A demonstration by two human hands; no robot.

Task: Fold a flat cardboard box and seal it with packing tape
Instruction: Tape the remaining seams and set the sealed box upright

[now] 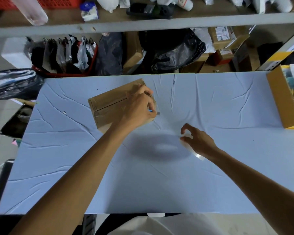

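- Head view: your left hand (pixel 139 107) rests on the near right part of the folded brown cardboard box (pixel 107 102), which lies at an angle on the far left of the desk (pixel 227 175) covered in pale blue cloth.
- Its grip is curled tight round a small blue-handled tool (pixel 151 110); a grey tip pokes out past the fingers, just beyond the box's right edge.
- Glossy tape runs along the box's top seam and over its left end.
- Your right hand (pixel 199 139) hovers well apart from the box, low over the desk.
- Its grip is hooked, with forefinger and thumb slightly apart, and holds a strip of clear packing tape (pixel 198 155) that trails back under the wrist.
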